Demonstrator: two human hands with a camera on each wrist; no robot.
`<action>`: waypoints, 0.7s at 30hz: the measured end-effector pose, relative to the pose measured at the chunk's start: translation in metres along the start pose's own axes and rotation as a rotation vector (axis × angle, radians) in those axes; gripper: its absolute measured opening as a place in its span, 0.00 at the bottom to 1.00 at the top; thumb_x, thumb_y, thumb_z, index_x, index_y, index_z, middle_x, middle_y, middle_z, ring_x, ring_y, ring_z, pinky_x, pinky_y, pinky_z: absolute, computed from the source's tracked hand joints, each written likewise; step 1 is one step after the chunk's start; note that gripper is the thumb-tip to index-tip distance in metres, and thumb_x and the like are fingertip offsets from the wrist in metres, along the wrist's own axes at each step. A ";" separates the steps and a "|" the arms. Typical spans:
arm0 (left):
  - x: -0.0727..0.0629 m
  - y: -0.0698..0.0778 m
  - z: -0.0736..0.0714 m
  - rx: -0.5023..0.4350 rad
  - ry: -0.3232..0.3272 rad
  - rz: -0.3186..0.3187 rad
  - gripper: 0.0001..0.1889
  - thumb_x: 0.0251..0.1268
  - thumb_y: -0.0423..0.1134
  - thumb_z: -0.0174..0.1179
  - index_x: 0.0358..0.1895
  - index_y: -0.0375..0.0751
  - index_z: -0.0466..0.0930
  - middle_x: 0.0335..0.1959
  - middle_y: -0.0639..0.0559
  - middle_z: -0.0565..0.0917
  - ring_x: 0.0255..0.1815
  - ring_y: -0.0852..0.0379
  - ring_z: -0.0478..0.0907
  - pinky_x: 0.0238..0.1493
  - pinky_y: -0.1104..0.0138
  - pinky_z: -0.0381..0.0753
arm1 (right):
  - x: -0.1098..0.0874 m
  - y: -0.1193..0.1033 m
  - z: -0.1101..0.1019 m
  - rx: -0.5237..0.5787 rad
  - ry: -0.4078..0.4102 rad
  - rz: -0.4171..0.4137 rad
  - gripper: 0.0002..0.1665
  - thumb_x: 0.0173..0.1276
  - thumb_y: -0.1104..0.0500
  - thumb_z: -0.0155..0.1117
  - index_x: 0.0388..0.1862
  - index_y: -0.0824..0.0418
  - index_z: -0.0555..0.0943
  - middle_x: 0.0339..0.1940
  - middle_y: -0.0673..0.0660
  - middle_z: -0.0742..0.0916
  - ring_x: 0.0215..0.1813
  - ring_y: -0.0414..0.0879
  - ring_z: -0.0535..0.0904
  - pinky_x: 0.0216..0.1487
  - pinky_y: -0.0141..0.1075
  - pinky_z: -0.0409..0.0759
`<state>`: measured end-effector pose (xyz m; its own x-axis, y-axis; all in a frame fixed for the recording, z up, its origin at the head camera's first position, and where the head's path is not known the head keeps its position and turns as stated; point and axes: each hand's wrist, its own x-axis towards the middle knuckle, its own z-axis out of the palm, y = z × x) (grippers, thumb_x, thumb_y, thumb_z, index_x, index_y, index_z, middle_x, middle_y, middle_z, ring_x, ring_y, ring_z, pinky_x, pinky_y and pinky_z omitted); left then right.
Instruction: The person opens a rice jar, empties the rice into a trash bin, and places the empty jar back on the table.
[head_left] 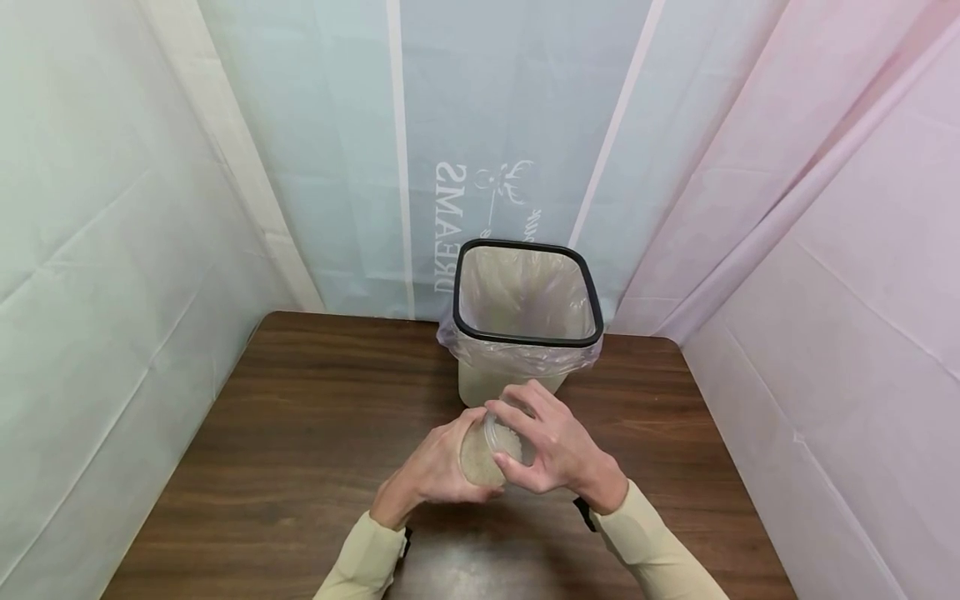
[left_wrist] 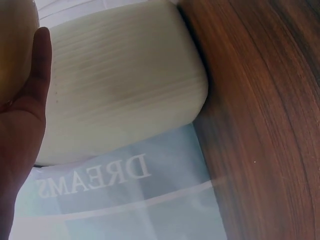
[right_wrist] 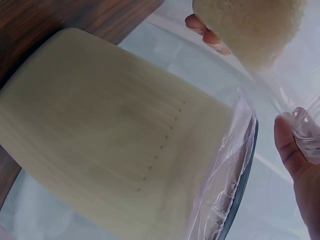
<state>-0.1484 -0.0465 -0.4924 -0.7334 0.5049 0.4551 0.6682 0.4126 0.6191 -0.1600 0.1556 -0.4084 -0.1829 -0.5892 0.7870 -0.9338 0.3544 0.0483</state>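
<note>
A clear plastic jar (head_left: 478,460) partly filled with pale, rice-like grains is held between both hands in front of the bin. My left hand (head_left: 438,468) grips the jar's body, fingers and thumb around its sides. With its fingers and thumb curled, my right hand (head_left: 553,440) holds the clear round top end. In the right wrist view, the grains (right_wrist: 255,30) lie toward the left hand's end, and the ridged clear top (right_wrist: 306,131) sits by the right thumb. Whether that top is a separate lid cannot be told. Only part of the jar shows in the left wrist view.
Just beyond the hands stands a cream bin (head_left: 480,383) with a black rim (head_left: 525,339) and a translucent liner (head_left: 517,292). It rests on a dark wooden table (head_left: 322,433). Pale curtains surround the table; the back curtain (head_left: 525,100) carries mirrored lettering.
</note>
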 end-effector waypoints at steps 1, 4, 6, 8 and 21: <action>0.000 0.000 0.000 -0.009 -0.008 -0.003 0.52 0.31 0.58 0.79 0.66 0.47 0.64 0.52 0.53 0.81 0.45 0.61 0.80 0.45 0.68 0.81 | 0.000 0.000 0.000 0.004 -0.004 -0.004 0.29 0.65 0.43 0.53 0.47 0.65 0.84 0.40 0.60 0.82 0.37 0.49 0.76 0.39 0.39 0.77; -0.001 0.000 0.000 -0.035 -0.031 -0.004 0.53 0.32 0.57 0.79 0.67 0.48 0.63 0.52 0.53 0.81 0.45 0.61 0.80 0.45 0.69 0.81 | 0.000 0.000 -0.001 0.020 -0.017 -0.020 0.29 0.65 0.43 0.54 0.47 0.66 0.83 0.40 0.60 0.82 0.38 0.49 0.76 0.39 0.39 0.77; -0.002 -0.001 0.000 -0.045 -0.038 0.003 0.52 0.32 0.56 0.79 0.67 0.47 0.63 0.51 0.53 0.82 0.45 0.61 0.80 0.44 0.69 0.81 | -0.001 0.001 -0.001 0.029 -0.026 -0.028 0.29 0.65 0.43 0.54 0.48 0.65 0.83 0.41 0.60 0.82 0.38 0.49 0.76 0.39 0.39 0.77; -0.002 -0.001 0.001 -0.053 -0.041 0.013 0.52 0.32 0.55 0.79 0.67 0.46 0.62 0.51 0.52 0.81 0.44 0.61 0.80 0.44 0.70 0.80 | -0.001 0.001 -0.002 0.037 -0.036 -0.040 0.29 0.65 0.43 0.54 0.49 0.65 0.83 0.41 0.60 0.82 0.39 0.50 0.77 0.40 0.39 0.78; -0.004 -0.001 0.002 -0.096 -0.057 0.015 0.51 0.34 0.54 0.79 0.66 0.47 0.61 0.50 0.53 0.81 0.45 0.61 0.80 0.45 0.70 0.80 | 0.001 0.005 -0.005 0.059 -0.120 -0.108 0.30 0.66 0.43 0.52 0.53 0.65 0.81 0.45 0.62 0.83 0.45 0.52 0.79 0.46 0.42 0.81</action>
<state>-0.1457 -0.0475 -0.4961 -0.7133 0.5538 0.4296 0.6620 0.3311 0.6724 -0.1631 0.1601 -0.4044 -0.1129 -0.7051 0.7000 -0.9658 0.2433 0.0892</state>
